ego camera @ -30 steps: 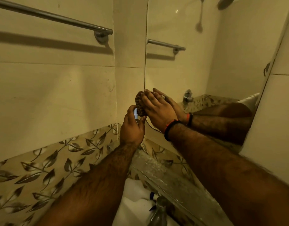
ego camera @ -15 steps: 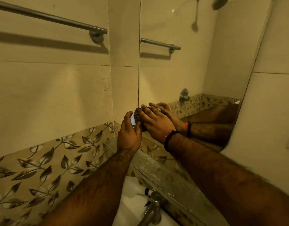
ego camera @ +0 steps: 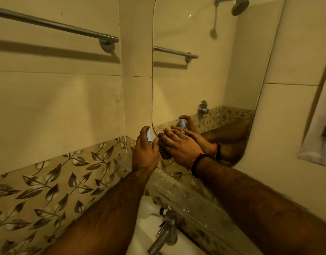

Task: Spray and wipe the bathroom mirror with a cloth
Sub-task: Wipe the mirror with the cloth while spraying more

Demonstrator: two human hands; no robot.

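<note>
At the bottom centre of the frame I see the metal tap point(ego camera: 165, 234) over the white basin point(ego camera: 145, 225), with a small white bottle with a blue cap point(ego camera: 161, 211) lying just behind it. Above that a glass shelf point(ego camera: 178, 183) runs diagonally under the mirror, and both of my forearms reach over it toward the middle of the frame.

My left hand point(ego camera: 144, 150) is curled round a small spray bottle point(ego camera: 149, 135), gripping it upright, with the forefinger hooked over the pale blue nozzle. Just to its right my right hand point(ego camera: 180, 146), wearing a red and black wristband point(ego camera: 197, 163), lies with fingers fairly straight and close together, pressing a dark knobbly cloth point(ego camera: 163, 149) against the lower left corner of the mirror point(ego camera: 204, 70). The cloth sits between the two hands, touching the thumb of the left one.

The glass reflects both hands, a towel rail and a shower head. Upper left of the frame, a steel towel rail point(ego camera: 53, 24) is fixed to the beige tiled wall point(ego camera: 57, 98), with a leaf-patterned tile band point(ego camera: 48, 181) below it.
</note>
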